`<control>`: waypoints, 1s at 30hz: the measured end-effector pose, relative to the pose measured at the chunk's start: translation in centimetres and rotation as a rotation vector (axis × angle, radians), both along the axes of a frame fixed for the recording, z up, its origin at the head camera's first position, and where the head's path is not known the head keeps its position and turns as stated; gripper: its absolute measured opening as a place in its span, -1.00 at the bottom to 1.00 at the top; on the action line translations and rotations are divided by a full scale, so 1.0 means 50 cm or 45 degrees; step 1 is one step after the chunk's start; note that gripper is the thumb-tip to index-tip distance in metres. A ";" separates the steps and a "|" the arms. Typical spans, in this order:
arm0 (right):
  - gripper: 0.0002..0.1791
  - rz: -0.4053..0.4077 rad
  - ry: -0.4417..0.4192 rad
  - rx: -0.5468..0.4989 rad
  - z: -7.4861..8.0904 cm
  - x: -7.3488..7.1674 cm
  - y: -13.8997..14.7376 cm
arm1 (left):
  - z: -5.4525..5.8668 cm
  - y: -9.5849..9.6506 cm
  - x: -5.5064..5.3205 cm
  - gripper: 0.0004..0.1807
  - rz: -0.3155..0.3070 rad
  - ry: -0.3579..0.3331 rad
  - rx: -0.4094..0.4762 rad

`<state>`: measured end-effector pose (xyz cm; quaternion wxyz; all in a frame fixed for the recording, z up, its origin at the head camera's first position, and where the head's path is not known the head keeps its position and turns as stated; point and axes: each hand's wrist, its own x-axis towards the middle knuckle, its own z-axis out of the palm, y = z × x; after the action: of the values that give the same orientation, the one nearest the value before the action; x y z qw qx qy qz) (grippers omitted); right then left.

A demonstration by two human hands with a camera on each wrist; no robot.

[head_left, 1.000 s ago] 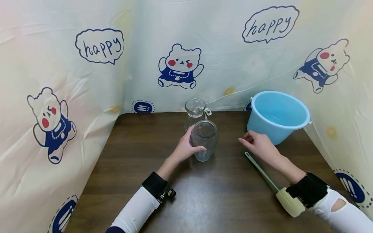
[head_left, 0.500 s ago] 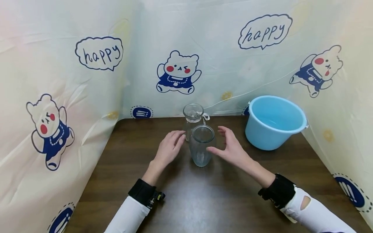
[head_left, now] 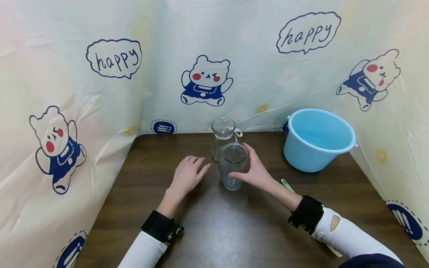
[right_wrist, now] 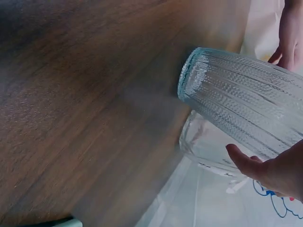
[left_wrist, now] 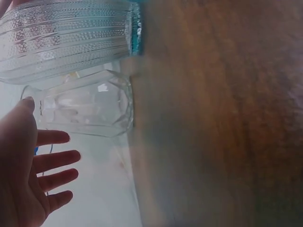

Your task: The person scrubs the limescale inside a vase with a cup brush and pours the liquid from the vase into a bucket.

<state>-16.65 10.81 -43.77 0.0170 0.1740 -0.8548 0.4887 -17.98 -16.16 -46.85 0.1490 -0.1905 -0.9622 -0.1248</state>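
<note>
A ribbed clear glass vase [head_left: 231, 169] stands upright near the middle of the table. My right hand [head_left: 256, 171] grips it from the right, thumb across the near side and fingers round the back. The right wrist view shows the thumb [right_wrist: 244, 161] against the ribbed glass [right_wrist: 241, 94]. My left hand [head_left: 187, 173] is held to the left of the vase, fingers loosely spread and holding nothing. Just behind stands a second clear glass vase [head_left: 223, 128], smooth, with a white ribbon at its neck; in the left wrist view this smooth vase [left_wrist: 85, 106] shows beyond the left hand [left_wrist: 28, 161].
A light blue bucket [head_left: 315, 160] stands at the back right of the brown table [head_left: 214, 230]. A green-handled brush [head_left: 287, 185] lies on the right, mostly hidden under my right forearm. A printed curtain [head_left: 254, 74] hangs behind and along both sides.
My left hand has let go of the ribbed vase and drawn back left. My right hand has come from beside the bucket to the vase and taken hold of it.
</note>
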 end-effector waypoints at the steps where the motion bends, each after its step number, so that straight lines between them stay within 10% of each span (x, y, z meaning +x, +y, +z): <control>1: 0.30 0.001 -0.005 0.002 -0.002 -0.002 -0.002 | -0.002 -0.002 0.001 -0.35 0.004 -0.005 -0.001; 21: 0.08 -0.016 0.057 -0.106 -0.016 0.003 0.004 | -0.024 -0.001 0.010 -0.45 -0.033 0.017 0.018; 30: 0.04 -0.168 0.174 -0.092 0.042 0.026 0.081 | -0.017 0.000 0.010 -0.49 -0.055 0.035 0.016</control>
<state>-15.37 14.87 -41.67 0.1136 0.1497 -0.8430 0.5041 -17.47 -16.18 -47.69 0.1609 -0.2121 -0.9549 -0.1316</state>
